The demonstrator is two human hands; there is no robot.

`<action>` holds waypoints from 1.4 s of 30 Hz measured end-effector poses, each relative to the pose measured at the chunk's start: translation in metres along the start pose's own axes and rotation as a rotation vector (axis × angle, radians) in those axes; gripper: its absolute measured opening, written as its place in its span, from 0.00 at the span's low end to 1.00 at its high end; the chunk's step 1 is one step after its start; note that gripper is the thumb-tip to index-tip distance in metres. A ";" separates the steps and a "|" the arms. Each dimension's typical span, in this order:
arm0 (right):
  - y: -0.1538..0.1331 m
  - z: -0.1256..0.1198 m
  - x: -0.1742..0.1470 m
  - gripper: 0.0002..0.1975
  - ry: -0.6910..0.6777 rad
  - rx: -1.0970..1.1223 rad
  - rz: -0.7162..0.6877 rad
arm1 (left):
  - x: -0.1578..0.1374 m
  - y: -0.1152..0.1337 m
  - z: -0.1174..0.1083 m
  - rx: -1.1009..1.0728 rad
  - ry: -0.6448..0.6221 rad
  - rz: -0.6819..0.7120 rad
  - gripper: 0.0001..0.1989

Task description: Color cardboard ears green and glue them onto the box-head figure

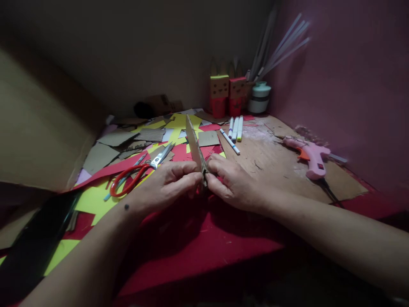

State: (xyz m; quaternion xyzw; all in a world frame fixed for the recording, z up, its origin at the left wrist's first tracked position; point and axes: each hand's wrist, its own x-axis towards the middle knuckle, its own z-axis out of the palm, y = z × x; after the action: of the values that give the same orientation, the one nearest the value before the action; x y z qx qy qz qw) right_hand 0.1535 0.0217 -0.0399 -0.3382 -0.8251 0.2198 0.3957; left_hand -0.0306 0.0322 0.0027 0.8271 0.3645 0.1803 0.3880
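Observation:
A piece of cardboard (194,143) stands on edge in the middle of the head view, pointing away from me. My left hand (174,179) pinches its near end from the left, thumb and fingers pressed together. From the other side my right hand (231,181) grips the same end, its fingers curled in. Where the two hands meet, the cardboard's edge looks layered or torn; the fingertips partly hide it. Scissors (131,181) with red handles lie just left of my left hand, on the paper scraps, blades pointing away.
Coloured paper (92,200) and cardboard scraps cover the left side. Several markers (235,129) lie beyond my right hand. A pink glue gun (308,155) rests at the right. Two cardboard figures (219,96) and a pale green jar (259,98) stand at the back.

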 end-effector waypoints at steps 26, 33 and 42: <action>0.001 0.010 0.004 0.08 0.054 -0.048 0.044 | -0.004 0.002 0.045 0.961 0.577 0.174 0.10; 0.004 0.012 0.004 0.08 0.064 -0.030 0.008 | -0.004 0.003 0.044 0.882 0.622 0.121 0.03; 0.003 0.011 0.002 0.08 0.047 -0.105 -0.047 | -0.004 0.000 0.041 0.905 0.638 0.142 0.06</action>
State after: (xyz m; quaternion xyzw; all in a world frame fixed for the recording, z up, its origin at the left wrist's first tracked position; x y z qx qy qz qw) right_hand 0.1450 0.0239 -0.0478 -0.3440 -0.8336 0.1590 0.4018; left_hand -0.0093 0.0084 -0.0231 0.8381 0.4482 0.2731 -0.1484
